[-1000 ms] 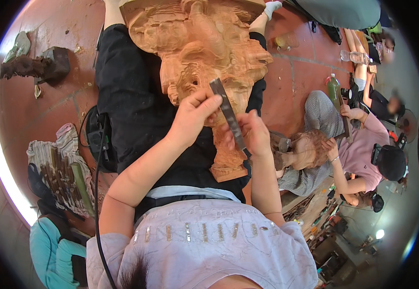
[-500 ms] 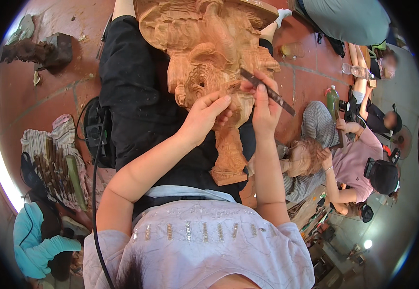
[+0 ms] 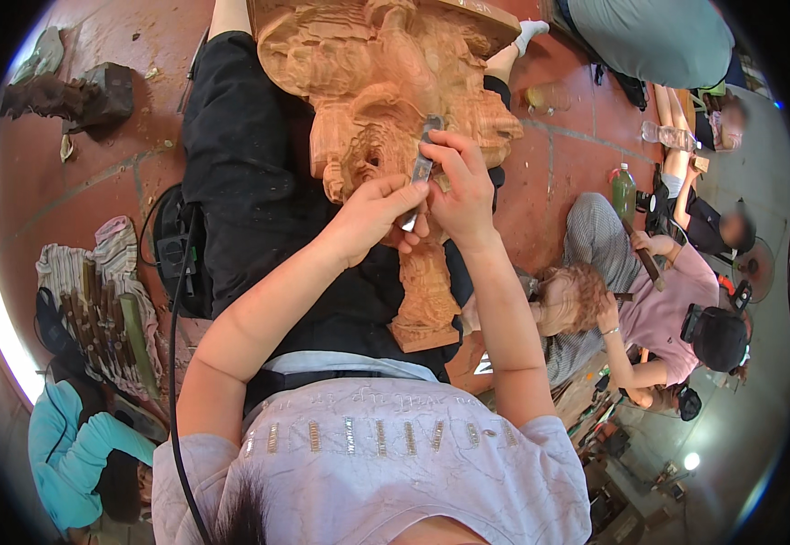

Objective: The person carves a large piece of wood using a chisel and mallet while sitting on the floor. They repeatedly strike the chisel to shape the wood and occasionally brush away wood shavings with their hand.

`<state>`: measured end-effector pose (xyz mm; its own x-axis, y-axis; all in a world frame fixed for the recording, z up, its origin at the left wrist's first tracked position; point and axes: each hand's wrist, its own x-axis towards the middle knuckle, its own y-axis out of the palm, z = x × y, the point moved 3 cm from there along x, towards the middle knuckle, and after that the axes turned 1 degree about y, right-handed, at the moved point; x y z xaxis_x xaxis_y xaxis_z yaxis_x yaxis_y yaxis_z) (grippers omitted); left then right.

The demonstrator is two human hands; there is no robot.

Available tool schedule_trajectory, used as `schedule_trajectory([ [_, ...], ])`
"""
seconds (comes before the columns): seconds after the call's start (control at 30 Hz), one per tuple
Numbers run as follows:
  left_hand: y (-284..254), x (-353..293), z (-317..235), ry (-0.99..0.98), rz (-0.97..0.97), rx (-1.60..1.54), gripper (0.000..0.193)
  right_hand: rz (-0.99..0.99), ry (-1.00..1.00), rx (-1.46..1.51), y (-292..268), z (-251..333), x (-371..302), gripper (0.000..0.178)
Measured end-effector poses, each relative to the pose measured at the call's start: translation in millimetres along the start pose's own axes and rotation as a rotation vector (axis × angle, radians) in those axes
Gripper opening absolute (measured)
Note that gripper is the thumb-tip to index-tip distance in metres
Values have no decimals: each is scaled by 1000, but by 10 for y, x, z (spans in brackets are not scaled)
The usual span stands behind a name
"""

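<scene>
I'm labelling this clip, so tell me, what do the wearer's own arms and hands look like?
The left hand and right hand are gloveless, with no watch or bracelet showing. Pale lavender-grey short sleeves end above the elbows; a black cable crosses the left one.

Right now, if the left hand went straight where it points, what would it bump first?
Probably the right hand, just past the flat metal tool the left hand pinches, though depth is hard to judge.
</scene>
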<state>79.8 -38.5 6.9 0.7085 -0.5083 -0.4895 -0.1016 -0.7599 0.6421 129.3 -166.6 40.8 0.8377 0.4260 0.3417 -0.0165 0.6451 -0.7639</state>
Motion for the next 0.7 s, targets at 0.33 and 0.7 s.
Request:
schedule_trajectory([
  [0.33,178,-58,152,-71,295,-318,31,-125,-11,-158,-3,59,-2,41],
  [0.7,-10,53,-47,139,-100,88,20,-18,-139,-190,18,-53,134,35],
])
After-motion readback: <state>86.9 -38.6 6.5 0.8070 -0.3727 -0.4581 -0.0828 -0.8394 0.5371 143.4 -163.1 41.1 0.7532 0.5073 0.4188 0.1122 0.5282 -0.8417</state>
